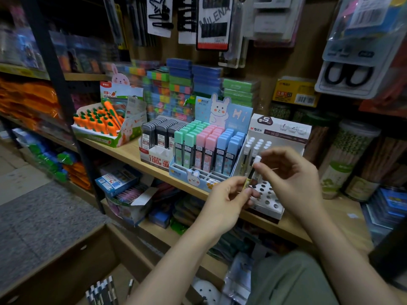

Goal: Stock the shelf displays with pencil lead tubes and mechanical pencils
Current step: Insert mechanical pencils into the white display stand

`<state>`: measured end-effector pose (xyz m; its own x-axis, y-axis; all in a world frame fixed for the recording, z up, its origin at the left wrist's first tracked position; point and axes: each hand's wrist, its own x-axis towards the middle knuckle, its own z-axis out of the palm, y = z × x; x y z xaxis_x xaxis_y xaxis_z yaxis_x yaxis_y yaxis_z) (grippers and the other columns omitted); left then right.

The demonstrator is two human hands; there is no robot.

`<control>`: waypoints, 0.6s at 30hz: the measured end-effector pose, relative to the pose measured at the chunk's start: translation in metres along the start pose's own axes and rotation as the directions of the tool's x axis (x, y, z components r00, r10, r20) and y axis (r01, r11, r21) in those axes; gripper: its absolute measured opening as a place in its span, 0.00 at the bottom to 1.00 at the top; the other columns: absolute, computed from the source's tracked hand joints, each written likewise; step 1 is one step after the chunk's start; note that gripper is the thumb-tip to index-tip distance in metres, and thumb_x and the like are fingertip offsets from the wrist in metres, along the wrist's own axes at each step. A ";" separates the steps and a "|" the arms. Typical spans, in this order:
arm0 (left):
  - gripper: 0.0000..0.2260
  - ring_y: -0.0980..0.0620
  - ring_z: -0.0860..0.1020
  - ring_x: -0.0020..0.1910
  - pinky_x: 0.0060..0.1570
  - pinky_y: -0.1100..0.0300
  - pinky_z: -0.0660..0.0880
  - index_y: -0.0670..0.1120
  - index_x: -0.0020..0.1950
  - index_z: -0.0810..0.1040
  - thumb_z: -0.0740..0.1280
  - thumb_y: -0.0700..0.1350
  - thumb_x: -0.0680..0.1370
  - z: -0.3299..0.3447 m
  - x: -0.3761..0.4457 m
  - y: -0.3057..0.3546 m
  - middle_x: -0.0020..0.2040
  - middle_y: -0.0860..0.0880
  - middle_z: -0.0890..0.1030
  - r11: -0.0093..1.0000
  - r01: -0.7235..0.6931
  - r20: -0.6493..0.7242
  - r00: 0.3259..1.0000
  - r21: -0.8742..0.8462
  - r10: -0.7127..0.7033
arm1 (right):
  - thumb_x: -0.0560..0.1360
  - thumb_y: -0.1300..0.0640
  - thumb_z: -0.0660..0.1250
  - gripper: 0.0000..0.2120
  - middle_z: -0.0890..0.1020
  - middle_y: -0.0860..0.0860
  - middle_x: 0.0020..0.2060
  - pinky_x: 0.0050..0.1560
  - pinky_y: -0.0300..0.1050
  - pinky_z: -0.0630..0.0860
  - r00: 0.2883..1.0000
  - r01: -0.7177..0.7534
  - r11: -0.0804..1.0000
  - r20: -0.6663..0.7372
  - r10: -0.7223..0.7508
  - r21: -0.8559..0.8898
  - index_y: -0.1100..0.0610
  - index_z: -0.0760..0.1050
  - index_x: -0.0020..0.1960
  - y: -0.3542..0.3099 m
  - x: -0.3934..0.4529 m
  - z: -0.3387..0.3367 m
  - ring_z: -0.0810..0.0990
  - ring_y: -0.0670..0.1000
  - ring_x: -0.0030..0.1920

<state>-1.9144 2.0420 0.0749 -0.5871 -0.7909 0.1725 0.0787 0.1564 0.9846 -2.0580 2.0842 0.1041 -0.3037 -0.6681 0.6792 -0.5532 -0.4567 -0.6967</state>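
I hold one slim lead tube (253,171) with a white cap and dark body between both hands, just above the white display box (267,199) with round holes. My right hand (293,179) pinches the white cap end. My left hand (229,197) pinches the lower, yellow-labelled end. Several white-capped tubes (257,146) stand in the back rows of that box; its front holes are bare. To the left stands a bunny display (207,148) of green, pink and blue lead cases, then a box of black lead cases (158,133).
A carrot-shaped item display (103,122) sits far left on the wooden shelf (343,216). Tall jars of pencils (348,157) stand at right. Hanging packs fill the back wall. A cardboard box (66,256) at bottom left holds more pencils (103,291).
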 end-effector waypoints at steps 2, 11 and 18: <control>0.13 0.56 0.78 0.42 0.53 0.61 0.78 0.40 0.67 0.73 0.61 0.38 0.82 0.002 0.000 0.003 0.47 0.49 0.83 1.000 0.011 0.017 1.000 0.013 -0.011 | 0.71 0.62 0.75 0.12 0.84 0.47 0.41 0.43 0.37 0.80 0.999 -0.024 0.995 -0.018 0.026 0.093 0.48 0.79 0.49 -0.001 0.002 -0.002 0.84 0.46 0.41; 0.15 0.58 0.67 0.65 0.65 0.63 0.66 0.52 0.68 0.73 0.61 0.50 0.81 -0.010 -0.008 -0.017 0.62 0.56 0.71 0.628 -0.190 -0.045 0.940 0.754 0.338 | 0.75 0.61 0.71 0.10 0.84 0.46 0.42 0.43 0.38 0.81 0.936 0.093 0.996 -0.341 -0.087 0.002 0.47 0.80 0.51 0.008 0.007 -0.019 0.85 0.47 0.40; 0.14 0.53 0.65 0.67 0.64 0.54 0.67 0.55 0.66 0.74 0.62 0.51 0.80 -0.006 -0.011 -0.036 0.66 0.53 0.70 0.385 -0.312 0.143 0.902 0.869 0.408 | 0.77 0.54 0.70 0.07 0.82 0.45 0.47 0.40 0.38 0.80 0.932 0.178 0.958 -0.274 -0.237 -0.224 0.50 0.80 0.54 0.012 0.007 -0.019 0.84 0.45 0.42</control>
<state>-1.9064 2.0414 0.0377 -0.6123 -0.5649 0.5531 -0.4869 0.8206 0.2992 -2.0817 2.0856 0.1045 -0.3644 -0.3540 0.8613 -0.7579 -0.4247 -0.4952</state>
